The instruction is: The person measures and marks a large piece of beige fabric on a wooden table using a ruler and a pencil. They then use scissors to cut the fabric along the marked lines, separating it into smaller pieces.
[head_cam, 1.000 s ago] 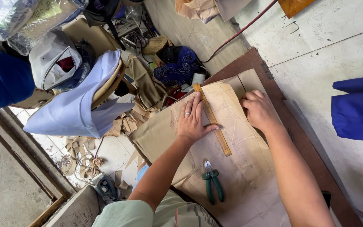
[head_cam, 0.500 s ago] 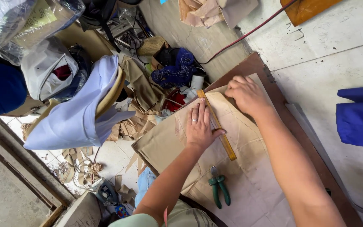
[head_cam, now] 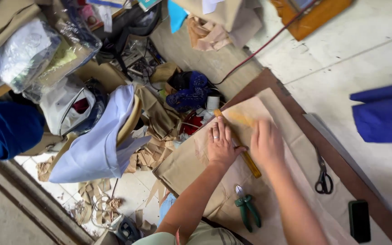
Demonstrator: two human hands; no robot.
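Tan fabric (head_cam: 268, 199) lies spread over the brown surface (head_cam: 377, 213), and everything else sits in relation to it. The left hand (head_cam: 221, 145) rests flat on the cloth with fingers spread, a ring on one finger, its thumb side touching a yellow wooden ruler (head_cam: 243, 152) that lies slanted across the fabric. The right hand (head_cam: 266, 145) is just beside the ruler's other edge, on the same cloth; it is blurred, so I cannot tell whether its fingers are spread or pressed together. Green-handled pliers (head_cam: 247, 209) lie on the fabric nearer the person. Black scissors (head_cam: 322, 174) lie at the fabric's right edge, and a dark phone (head_cam: 359, 221) lies just past it on the surface.
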